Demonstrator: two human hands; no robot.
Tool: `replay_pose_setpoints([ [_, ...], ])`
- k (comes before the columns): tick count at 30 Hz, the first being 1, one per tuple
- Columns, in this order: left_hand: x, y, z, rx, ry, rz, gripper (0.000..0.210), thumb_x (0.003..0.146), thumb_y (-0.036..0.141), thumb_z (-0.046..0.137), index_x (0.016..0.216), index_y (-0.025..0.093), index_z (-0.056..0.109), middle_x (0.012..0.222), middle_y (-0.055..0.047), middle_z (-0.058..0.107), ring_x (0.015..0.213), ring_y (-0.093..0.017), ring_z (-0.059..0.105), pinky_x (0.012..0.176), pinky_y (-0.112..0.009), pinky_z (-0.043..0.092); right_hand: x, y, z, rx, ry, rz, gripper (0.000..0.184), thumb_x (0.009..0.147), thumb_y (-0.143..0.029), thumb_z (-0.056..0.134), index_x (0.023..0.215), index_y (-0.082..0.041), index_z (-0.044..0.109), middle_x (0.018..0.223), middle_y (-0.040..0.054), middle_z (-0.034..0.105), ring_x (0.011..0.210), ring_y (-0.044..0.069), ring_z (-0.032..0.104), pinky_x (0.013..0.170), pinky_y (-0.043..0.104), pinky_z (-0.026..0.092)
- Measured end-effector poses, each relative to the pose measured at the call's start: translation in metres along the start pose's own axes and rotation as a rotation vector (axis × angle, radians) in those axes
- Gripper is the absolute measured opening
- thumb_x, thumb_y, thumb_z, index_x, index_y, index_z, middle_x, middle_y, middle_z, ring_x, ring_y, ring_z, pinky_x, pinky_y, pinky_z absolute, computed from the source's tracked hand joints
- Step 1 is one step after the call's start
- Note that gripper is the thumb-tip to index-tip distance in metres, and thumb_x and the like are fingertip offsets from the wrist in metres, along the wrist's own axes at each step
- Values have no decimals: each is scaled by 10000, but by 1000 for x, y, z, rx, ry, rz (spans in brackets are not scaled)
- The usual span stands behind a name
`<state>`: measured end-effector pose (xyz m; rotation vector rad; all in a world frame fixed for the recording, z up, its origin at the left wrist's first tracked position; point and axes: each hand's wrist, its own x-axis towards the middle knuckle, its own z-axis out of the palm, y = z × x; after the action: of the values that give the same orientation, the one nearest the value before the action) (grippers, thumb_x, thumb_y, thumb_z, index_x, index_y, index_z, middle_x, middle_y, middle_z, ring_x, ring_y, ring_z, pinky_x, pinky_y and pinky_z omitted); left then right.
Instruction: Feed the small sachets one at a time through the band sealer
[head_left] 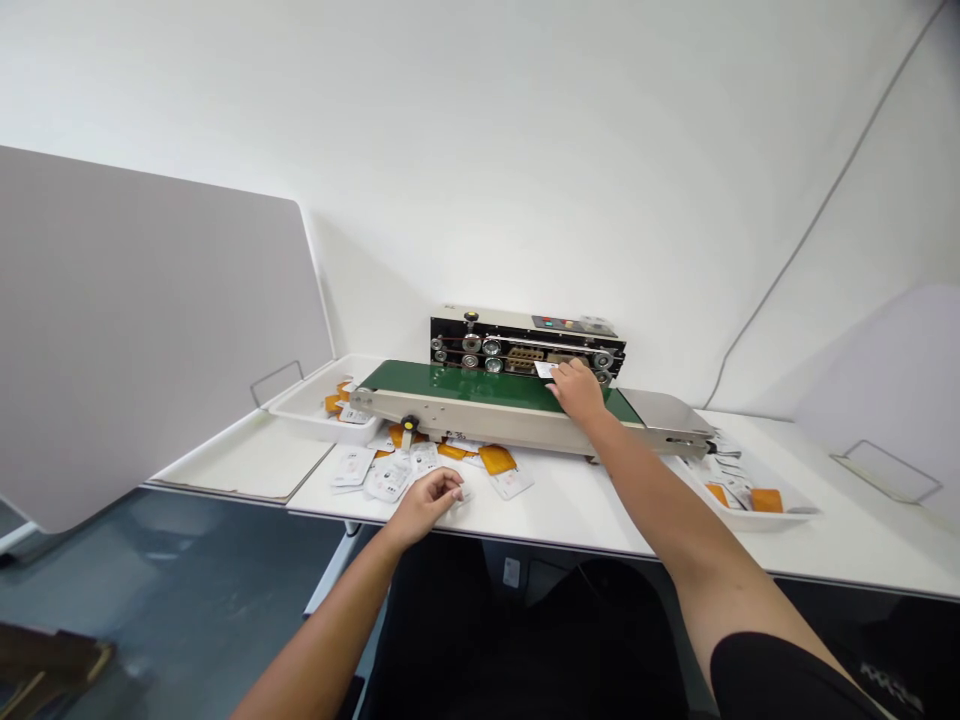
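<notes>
My right hand (577, 393) reaches over the green conveyor belt (465, 384) of a band sealing machine (525, 345). Its fingers pinch a small white packet (545, 370), whose edge lies close to the sealer's heating bars; the hand hides part of it. My left hand (426, 508) is low over the table's front edge with its fingers curled in. Something small and clear seems to show by its fingertips, too faint to name. Beside it lie several white printed packets (390, 478) and an orange packet (496, 459).
A white tray (300, 412) with orange and white packets stands left of the conveyor. Another white tray (780, 519) with packets is at its right end. An upright grey panel (165, 330) borders the left side, and a cable (817, 215) runs down the wall.
</notes>
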<state>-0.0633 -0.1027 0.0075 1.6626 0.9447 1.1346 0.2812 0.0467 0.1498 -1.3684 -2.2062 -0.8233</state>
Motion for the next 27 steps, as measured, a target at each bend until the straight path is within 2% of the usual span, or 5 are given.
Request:
replay_pose_setpoints([
  [5, -2, -1, 0, -12, 7, 8, 296, 895, 428, 657, 1034, 170, 614, 864, -32, 661, 832, -176, 625, 780, -289, 475, -52, -64, -14, 275, 154, -115, 301, 1008, -357, 500, 1130, -154, 686, 932, 128, 655, 913, 272, 517, 867, 405, 395],
  [8, -2, 0, 0, -5, -4, -4, 297, 887, 430, 665, 1027, 173, 615, 860, -31, 665, 832, -181, 630, 775, -289, 472, -108, -115, -7, 468, -23, -156, 298, 994, -384, 517, 1142, -194, 692, 991, 109, 690, 942, 260, 562, 872, 390, 435],
  [13, -1, 2, 1, -3, -4, -8, 307, 872, 445, 673, 1012, 176, 621, 842, -26, 670, 819, -182, 632, 759, -284, 468, -153, -163, 19, 443, -297, 191, 763, 847, -506, 683, 1488, -168, 446, 1449, 162, 535, 1293, 350, 480, 1035, 441, 404],
  [18, -1, 4, 1, 17, 5, -7, 313, 876, 453, 669, 1007, 173, 621, 840, -31, 675, 807, -179, 630, 760, -285, 467, -139, -161, 23, 388, -408, 200, 399, 924, -367, 591, 1287, -205, 625, 1134, 121, 723, 1069, 297, 629, 900, 380, 468],
  [27, 2, -3, 2, 36, 12, 9, 314, 891, 449, 657, 1034, 173, 617, 880, -42, 665, 851, -186, 619, 799, -300, 474, -169, -132, 20, 590, 177, 301, 329, 980, -205, 435, 1121, -202, 732, 1063, 111, 745, 1022, 258, 663, 959, 407, 482],
])
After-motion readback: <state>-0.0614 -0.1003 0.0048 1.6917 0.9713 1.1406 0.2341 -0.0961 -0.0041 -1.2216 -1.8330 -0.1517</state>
